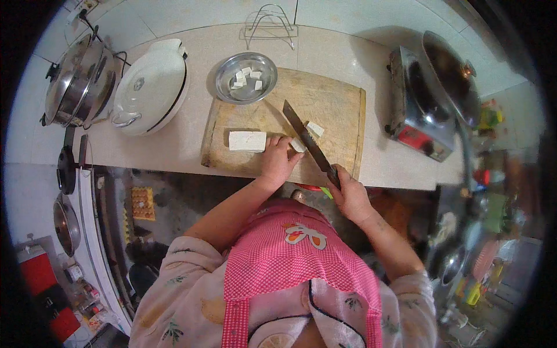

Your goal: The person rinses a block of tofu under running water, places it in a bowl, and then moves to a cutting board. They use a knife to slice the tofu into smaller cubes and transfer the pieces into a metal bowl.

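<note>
My right hand [351,195] grips the handle of a long dark-bladed kitchen knife [308,138], whose blade slants up and left over the wooden cutting board [335,95]. A small piece of white tofu [298,145] sits against the blade's left side, held between the thumb and fingers of my left hand [277,161]. Just left of those fingers lies a larger tofu block [247,141]. Another tofu piece [316,129] rests to the right of the blade. Several tofu cubes [246,77] are in a metal bowl [269,90] overlapping the board's upper left corner.
A wire rack [270,30] stands by the wall. On the left are a white lidded electric pan [150,89] and a steel steamer pot [80,82]. At right, a portable gas stove [420,108] has a large pan lid [450,74] leaning beside it. The counter's front edge is close to my apron.
</note>
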The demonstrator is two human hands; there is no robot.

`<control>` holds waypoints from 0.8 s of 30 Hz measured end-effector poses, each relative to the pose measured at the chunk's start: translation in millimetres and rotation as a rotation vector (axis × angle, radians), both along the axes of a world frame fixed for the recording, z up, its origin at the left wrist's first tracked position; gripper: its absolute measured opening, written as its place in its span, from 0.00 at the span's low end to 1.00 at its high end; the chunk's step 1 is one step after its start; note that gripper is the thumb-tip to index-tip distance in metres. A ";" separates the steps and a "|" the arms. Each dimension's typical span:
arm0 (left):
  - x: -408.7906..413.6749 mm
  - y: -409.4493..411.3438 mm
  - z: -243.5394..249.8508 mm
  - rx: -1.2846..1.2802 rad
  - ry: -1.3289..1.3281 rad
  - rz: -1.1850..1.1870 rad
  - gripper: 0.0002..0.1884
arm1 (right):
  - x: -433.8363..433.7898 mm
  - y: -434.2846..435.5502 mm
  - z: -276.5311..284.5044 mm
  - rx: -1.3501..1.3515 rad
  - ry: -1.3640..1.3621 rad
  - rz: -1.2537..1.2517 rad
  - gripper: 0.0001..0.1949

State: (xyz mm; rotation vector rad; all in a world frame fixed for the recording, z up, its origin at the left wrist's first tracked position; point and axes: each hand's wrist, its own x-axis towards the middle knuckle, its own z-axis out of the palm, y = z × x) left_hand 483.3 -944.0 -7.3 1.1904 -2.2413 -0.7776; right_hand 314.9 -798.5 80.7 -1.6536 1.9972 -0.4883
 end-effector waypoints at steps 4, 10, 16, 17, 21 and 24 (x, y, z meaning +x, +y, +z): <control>1.7 2.8 -5.1 -0.052 0.090 0.020 0.27 | -1.6 4.0 19.7 -0.010 -0.048 -0.006 0.23; 3.1 4.7 -5.3 -0.052 0.041 0.025 0.27 | -2.3 9.0 24.2 0.053 -0.030 0.051 0.24; 0.9 4.7 -3.6 -0.066 0.010 0.027 0.25 | 4.4 4.8 17.3 0.091 0.074 0.078 0.24; 0.5 5.3 -4.9 -0.083 -0.001 0.036 0.25 | 4.1 3.1 13.5 0.114 0.084 0.086 0.24; -5.3 8.2 6.1 -0.089 -0.030 0.076 0.25 | -1.5 -1.5 6.3 0.108 0.035 0.094 0.24; -10.2 9.6 5.1 -0.096 0.017 0.108 0.25 | -5.5 1.7 3.6 0.044 -0.012 0.086 0.25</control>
